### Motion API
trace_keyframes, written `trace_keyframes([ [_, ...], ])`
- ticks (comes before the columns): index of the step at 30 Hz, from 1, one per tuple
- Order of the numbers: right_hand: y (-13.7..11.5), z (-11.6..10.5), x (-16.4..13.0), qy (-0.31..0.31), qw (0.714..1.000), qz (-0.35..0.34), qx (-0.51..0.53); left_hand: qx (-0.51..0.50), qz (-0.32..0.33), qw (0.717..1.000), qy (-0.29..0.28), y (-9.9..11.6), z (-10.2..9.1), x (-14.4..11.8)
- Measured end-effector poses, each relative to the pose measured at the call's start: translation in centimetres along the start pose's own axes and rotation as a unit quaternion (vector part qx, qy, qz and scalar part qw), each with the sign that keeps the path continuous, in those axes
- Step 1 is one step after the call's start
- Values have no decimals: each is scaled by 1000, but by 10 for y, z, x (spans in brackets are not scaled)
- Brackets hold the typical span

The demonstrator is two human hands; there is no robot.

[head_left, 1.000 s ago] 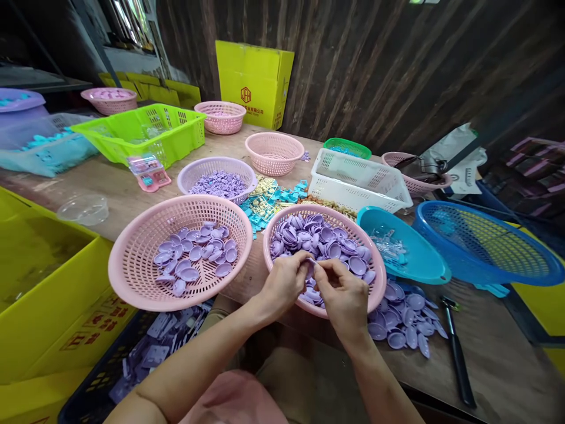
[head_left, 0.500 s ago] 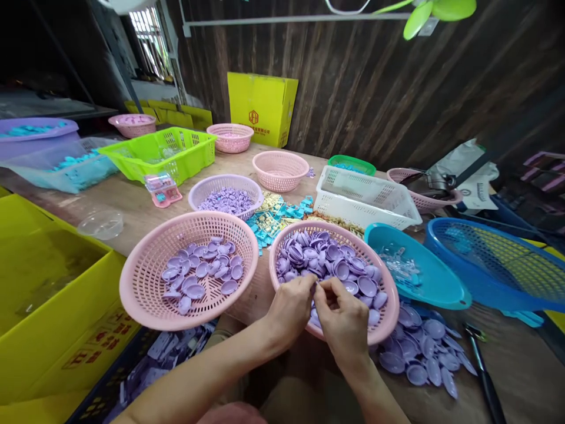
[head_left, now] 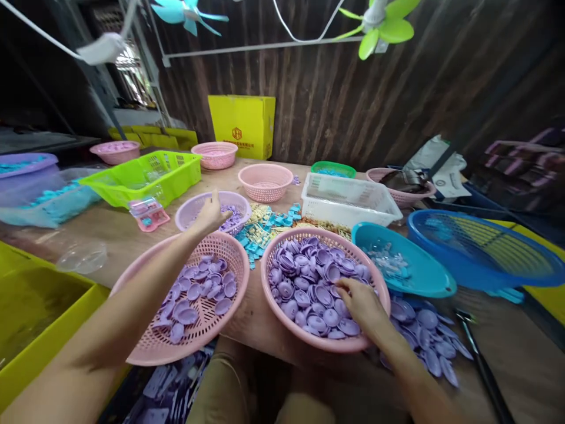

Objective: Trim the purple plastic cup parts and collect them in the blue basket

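My left hand (head_left: 210,213) hangs over the lavender basket (head_left: 180,213), which holds many small purple pieces. Its visible fingers are stretched apart, and I see nothing held in them. On the right, a pink basket (head_left: 383,294) is heaped with shallow purple oval dishes (head_left: 304,297). My right hand (head_left: 362,301) is at the heap's right side, thumb and fingertips closed together at the edge of one purple dish (head_left: 332,272). Beneath my left forearm stands another pink basket (head_left: 241,259) with a looser layer of the same dishes.
Loose purple dishes (head_left: 426,335) and a black-handled tool (head_left: 481,365) lie at the right. Teal (head_left: 445,285) and blue baskets (head_left: 468,259) stand beyond. Blue and cream pieces (head_left: 265,229) cover the table's middle, near a white crate (head_left: 318,206). A yellow box (head_left: 88,294) is at left.
My hands were together over the right pink basket. My left hand has moved away to the lavender basket; my right has lowered to the heap of dishes. The view has tilted up slightly.
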State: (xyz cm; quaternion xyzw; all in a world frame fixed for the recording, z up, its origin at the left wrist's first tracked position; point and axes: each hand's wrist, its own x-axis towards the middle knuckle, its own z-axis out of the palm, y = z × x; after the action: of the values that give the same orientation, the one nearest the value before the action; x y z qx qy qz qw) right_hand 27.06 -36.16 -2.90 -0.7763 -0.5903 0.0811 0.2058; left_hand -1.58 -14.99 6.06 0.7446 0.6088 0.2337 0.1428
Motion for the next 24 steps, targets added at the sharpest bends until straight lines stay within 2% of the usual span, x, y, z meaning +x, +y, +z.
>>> trace_keyframes([
  [1, -1, 0, 0, -22, 999, 5, -22, 27, 48, 998, -15, 7, 6, -9],
  [3, -7, 0, 0, -71, 996, 3, -57, 37, 148, 984, -89, 24, 22, -33],
  [7, -27, 3, 1, -140, 975, -16, -173, 28, 315, 911, -263, 57, 62, -79],
  [9, -36, 7, 2, -161, 961, -15, -223, 33, 358, 882, -306, 67, 83, -91],
  [12, -44, 13, 4, -174, 956, -10, -236, 60, 362, 879, -304, 73, 110, -102],
  [14, -45, 16, 5, -179, 955, -11, -235, 74, 345, 885, -305, 76, 121, -108],
  [18, -40, 9, 5, -178, 957, -10, -228, 54, 282, 907, -308, 87, 129, -114],
  [20, -35, 3, 5, -156, 966, -4, -206, 36, 245, 920, -305, 94, 132, -114],
  [24, -19, -4, 3, -96, 991, 15, -95, 21, 222, 928, -300, 107, 144, -113],
])
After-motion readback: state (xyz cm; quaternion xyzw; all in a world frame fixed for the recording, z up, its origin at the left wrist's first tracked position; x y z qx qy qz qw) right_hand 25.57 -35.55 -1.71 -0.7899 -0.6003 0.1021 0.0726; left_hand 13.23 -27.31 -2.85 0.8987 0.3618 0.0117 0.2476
